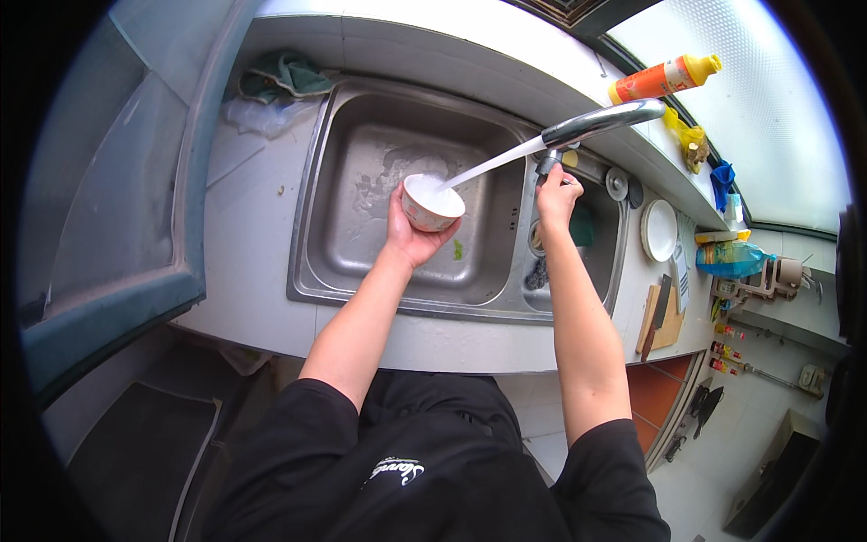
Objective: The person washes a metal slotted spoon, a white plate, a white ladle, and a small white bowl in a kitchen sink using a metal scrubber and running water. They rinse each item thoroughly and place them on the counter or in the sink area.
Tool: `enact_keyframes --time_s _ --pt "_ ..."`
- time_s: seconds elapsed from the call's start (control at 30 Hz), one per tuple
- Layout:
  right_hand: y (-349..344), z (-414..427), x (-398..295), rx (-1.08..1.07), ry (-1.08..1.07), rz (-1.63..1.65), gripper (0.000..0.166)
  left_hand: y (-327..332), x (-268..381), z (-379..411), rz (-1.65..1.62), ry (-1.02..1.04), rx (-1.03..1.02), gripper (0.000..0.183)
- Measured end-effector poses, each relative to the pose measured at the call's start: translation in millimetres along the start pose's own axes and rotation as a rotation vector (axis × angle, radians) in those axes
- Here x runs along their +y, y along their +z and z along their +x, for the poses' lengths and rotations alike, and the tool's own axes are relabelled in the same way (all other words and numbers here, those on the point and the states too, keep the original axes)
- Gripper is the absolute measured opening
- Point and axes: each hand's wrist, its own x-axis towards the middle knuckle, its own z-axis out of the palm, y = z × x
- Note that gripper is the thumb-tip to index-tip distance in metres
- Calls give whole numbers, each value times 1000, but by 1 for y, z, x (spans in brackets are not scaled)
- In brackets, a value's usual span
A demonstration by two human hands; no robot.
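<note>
My left hand (413, 238) grips a small patterned ceramic bowl (431, 218) over the large basin of a stainless steel sink (352, 261). Water runs from the chrome faucet (596, 123) in a white stream (498, 161) straight into the bowl, which looks frothy inside. My right hand (559, 198) is closed around the faucet's lever handle (550, 162), at the spout's base. Bits of green leaf (458, 250) lie on the basin floor below the bowl.
Right of the small basin (596, 257) stand white plates (659, 230), then a cleaver (657, 315) on a wooden cutting board (670, 325). An orange detergent bottle (664, 78) is on the ledge. A green cloth (288, 74) lies at the back left, near a blue-framed window sash (193, 271).
</note>
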Motion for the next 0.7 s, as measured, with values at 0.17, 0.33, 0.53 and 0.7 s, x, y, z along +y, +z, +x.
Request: enact_keyframes --time_s 0.17,0.33,0.53,0.7 --pt "-2 -34 -45 -76 177 186 56 14 2 4 53 64 -19 69" --pt "-2 -10 -17 -12 84 -14 51 25 4 4 78 36 -59 70" --pt "6 -4 -12 39 47 -16 48 33 1 4 127 25 -87 68" --pt "5 0 -7 33 40 -12 48 39 1 7 147 19 -134 68"
